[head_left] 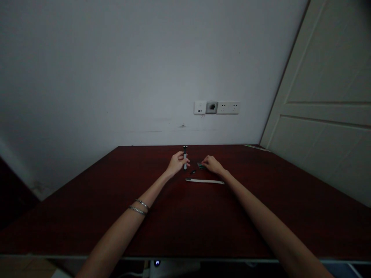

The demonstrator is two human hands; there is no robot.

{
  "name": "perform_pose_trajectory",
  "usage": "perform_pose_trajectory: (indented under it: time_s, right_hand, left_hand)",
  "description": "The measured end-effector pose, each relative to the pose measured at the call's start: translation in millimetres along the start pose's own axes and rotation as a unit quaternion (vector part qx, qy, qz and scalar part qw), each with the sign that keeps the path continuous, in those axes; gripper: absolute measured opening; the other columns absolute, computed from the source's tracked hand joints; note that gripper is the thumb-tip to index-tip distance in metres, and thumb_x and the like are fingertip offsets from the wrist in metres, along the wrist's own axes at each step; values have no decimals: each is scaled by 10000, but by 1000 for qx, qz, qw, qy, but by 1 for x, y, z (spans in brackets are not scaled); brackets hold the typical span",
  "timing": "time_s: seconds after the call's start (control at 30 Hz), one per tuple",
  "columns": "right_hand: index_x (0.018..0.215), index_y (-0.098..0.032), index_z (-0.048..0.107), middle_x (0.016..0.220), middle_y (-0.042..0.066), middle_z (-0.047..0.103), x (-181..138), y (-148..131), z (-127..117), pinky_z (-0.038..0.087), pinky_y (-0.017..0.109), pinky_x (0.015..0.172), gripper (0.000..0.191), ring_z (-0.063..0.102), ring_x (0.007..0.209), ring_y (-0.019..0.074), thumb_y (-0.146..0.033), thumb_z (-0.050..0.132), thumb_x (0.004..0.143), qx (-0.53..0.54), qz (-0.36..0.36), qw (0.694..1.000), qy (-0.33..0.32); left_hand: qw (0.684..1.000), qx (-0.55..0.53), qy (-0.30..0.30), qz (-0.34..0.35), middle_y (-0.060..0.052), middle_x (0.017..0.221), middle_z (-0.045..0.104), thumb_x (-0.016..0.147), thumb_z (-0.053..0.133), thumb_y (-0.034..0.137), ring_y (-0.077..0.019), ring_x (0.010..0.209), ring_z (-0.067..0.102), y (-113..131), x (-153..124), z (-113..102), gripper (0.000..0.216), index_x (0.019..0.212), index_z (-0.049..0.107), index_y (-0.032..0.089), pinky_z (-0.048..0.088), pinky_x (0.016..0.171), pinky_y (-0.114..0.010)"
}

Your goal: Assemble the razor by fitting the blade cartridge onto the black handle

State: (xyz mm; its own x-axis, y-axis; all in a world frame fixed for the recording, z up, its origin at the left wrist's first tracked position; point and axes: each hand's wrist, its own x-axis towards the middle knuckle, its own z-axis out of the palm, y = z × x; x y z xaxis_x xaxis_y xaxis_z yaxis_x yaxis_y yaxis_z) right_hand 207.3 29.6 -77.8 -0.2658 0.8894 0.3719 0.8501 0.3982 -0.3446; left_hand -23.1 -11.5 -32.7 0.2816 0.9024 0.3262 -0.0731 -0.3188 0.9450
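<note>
Upright in my left hand point(176, 163) is a T-shaped razor point(185, 161) with a light grey handle, a dark neck and a narrow head on top. The fingers of that hand are closed around the handle. My right hand point(213, 165) pinches a small, shiny greenish packet point(200, 166) at the table surface; its contents are too small to make out. Between the hands lies a small black piece point(193, 172). Closer to me, a long, slightly curved white strip point(205, 181) with a grey left end rests flat, its right end beside my right forearm.
The dark red-brown table point(162, 227) reaches back to a pale wall point(145, 69). Sockets point(228, 107) are set in the wall above it. A white panelled door point(327, 116) stands along the right side. A flat strip point(257, 148) lies at the table's back right corner.
</note>
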Motion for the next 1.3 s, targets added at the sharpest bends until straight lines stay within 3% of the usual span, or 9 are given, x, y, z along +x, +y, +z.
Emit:
perform_pose_trajectory:
  time_s: [0.37,0.63,0.83,1.1,1.3]
  right_hand:
    - [796,-201,714,962,89,638,-1,-9,-5,411,258,777,133,552,934,214,-228,594,744,-42,16,999,-4]
    - [745,-158,706,771,53,691,1,-31,-30,425,227,693,128,607,745,164,-194,587,717,81,-4,996,35]
    - [768,-158,695,776,42,697,-8,-64,-54,435,242,686,192,610,734,168,-301,567,748,190,-53,979,59]
    - [791,-163,692,800,45,702,-21,-86,-50,436,255,696,191,621,742,171,-282,544,773,217,-72,972,61]
    - [813,-160,693,835,61,702,-25,-98,-50,440,264,736,197,627,771,174,-256,523,797,209,-88,971,75]
  left_hand:
    - [1000,0,-1,-5,-23,691,619,687,628,189,-135,532,628,1,-1,1,279,921,491,124,466,477,-207]
    - [1000,8,21,19,-31,755,618,665,666,239,-136,562,632,-1,2,0,301,903,520,127,456,476,-201]
    - [998,-7,35,42,-44,798,631,637,684,193,-140,654,639,3,2,1,274,861,543,122,496,602,-244]
    - [1000,-21,5,14,-36,764,644,630,703,236,-151,613,643,6,-1,6,335,894,531,123,497,572,-252]
    - [1000,-16,15,18,-20,706,629,627,693,217,-143,554,637,6,-1,7,310,873,530,121,473,504,-213]
